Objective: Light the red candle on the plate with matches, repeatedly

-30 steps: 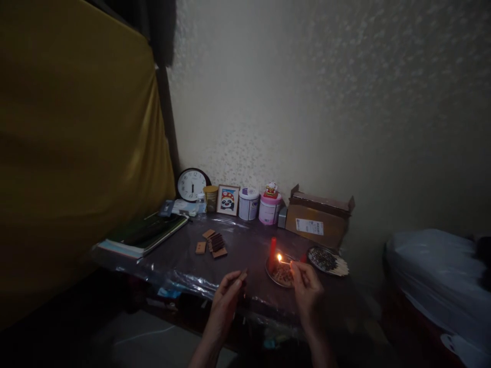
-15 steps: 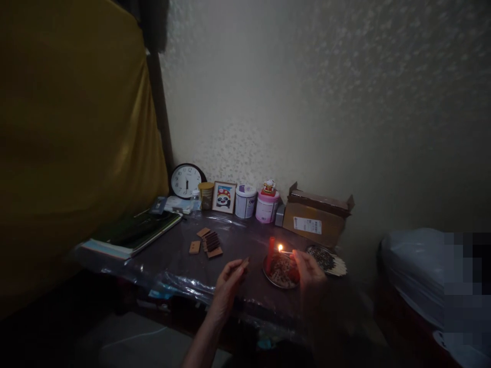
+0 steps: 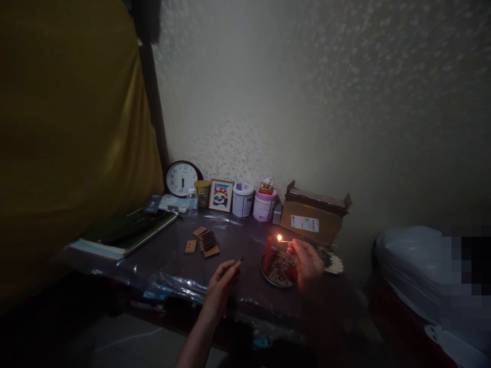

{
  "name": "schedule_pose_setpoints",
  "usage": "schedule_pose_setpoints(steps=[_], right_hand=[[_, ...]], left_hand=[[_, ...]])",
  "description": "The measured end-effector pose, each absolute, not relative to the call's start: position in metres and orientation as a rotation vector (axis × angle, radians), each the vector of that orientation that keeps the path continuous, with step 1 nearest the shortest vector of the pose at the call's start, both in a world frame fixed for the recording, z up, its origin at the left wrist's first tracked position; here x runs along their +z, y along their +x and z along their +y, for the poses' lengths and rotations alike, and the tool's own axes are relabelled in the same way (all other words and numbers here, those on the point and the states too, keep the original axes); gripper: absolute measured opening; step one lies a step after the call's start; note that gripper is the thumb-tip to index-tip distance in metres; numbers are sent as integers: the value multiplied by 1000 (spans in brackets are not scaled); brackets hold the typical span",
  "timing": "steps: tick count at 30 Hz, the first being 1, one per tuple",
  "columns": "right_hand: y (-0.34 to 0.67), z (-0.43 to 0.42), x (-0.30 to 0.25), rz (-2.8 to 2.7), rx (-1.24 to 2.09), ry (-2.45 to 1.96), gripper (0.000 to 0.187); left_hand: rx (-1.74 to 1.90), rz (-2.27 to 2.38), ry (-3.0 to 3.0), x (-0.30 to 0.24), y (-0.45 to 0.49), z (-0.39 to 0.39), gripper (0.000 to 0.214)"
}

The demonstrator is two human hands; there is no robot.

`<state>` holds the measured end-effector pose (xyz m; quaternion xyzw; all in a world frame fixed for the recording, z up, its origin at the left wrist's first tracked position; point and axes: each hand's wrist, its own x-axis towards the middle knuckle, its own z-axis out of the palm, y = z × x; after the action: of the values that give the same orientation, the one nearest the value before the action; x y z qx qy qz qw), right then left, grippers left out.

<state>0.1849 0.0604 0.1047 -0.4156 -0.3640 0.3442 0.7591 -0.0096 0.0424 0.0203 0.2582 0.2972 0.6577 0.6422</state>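
Observation:
A burning match [image 3: 286,242] is pinched in my right hand [image 3: 307,263], its flame pointing left. Close to that flame stands a red candle [image 3: 268,254], upright in a round metal dish [image 3: 276,284]. No flame shows on the candle. Dark bits and something red lie in the dish, below my right hand. Left of the dish, my left hand [image 3: 219,289] is closed on a small dark brown piece [image 3: 241,259] that sticks out past the fingertips. Behind my right hand lies a pile of matches [image 3: 334,261], partly hidden.
Small brown cards [image 3: 191,247] and dark strips [image 3: 207,239] lie left of centre. Along the wall stand a clock [image 3: 183,179], a framed panda picture [image 3: 221,196], two tins [image 3: 243,200] and a cardboard box [image 3: 312,219]. A green book [image 3: 126,234] lies at left.
The match flame has risen slightly relative to the candle, and my right hand has lifted a little. My left hand has shifted slightly left. The whole view has moved a little.

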Motion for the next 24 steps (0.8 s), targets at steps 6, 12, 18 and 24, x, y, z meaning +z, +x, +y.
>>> schedule_pose_setpoints(steps=[6,12,18,24], right_hand=[[183,62,109,-752,808,-900,24],[182,64,103,-767,812,-907,22],[183,65,99,-785,821,-891,21],[181,63,99,-777,861,-884,24]], left_hand=[[1493,668,553,21,-11,43,31],[1488,659,564,22,-11,42,29],[1479,678,561,21,-13,43,29],[1492,689,572,20,-14,43,32]])
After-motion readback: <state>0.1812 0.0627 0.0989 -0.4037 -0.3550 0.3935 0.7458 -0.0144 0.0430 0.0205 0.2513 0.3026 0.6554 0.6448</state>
